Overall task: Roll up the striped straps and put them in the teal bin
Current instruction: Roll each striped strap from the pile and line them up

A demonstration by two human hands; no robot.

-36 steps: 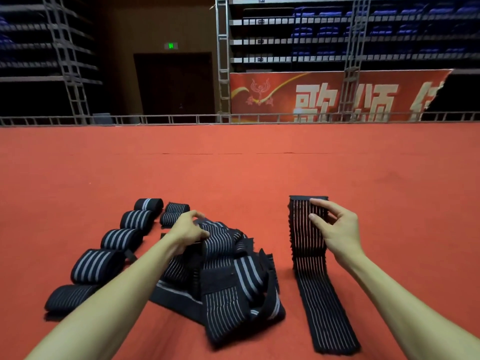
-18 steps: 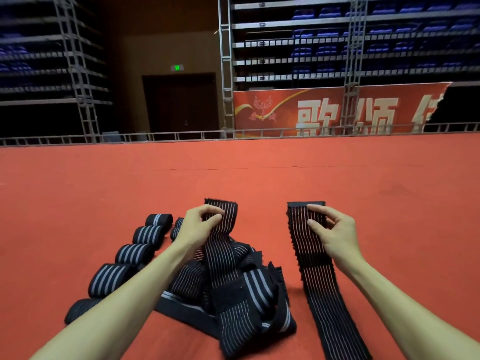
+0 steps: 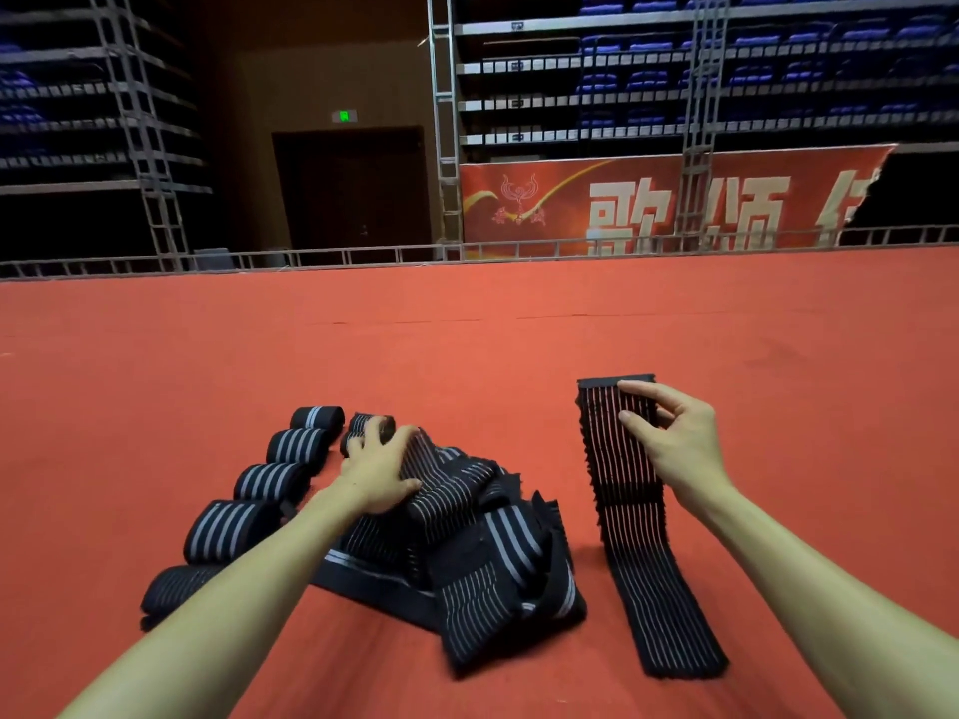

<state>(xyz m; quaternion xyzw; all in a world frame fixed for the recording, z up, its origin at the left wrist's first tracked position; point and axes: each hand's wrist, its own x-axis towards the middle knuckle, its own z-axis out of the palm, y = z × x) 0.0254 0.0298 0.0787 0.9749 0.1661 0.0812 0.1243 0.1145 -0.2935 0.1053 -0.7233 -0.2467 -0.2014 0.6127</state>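
— Which step?
— Looks like the start of 1 more roll. Pinching the top end of a striped strap (image 3: 622, 500) between thumb and fingers (image 3: 643, 394) of the right hand (image 3: 680, 443), leaving the rest flat on the red carpet (image 3: 467, 355).
— And on the other side?
— Resting the left hand (image 3: 381, 469) on the pile of loose straps (image 3: 493, 563), fingers curled round a fold on top. Probably needs letting go there and coming across to help.
— Next move, then?
— Calls for turning that pinched end over on itself, tight and square, then winding toward the body with both hands.
— Anything finished?
— Can count at least 6 rolled straps (image 3: 270, 480) lined up just beside the pile, on its left. No sign of the teal bin anywhere in view, so cannot say which way to carry.
— Room?
— Plenty of open carpet ahead and to the right. Only worth minding the pile's edge near the strap's left side, and the metal railing (image 3: 363, 254) far off at the carpet's end.
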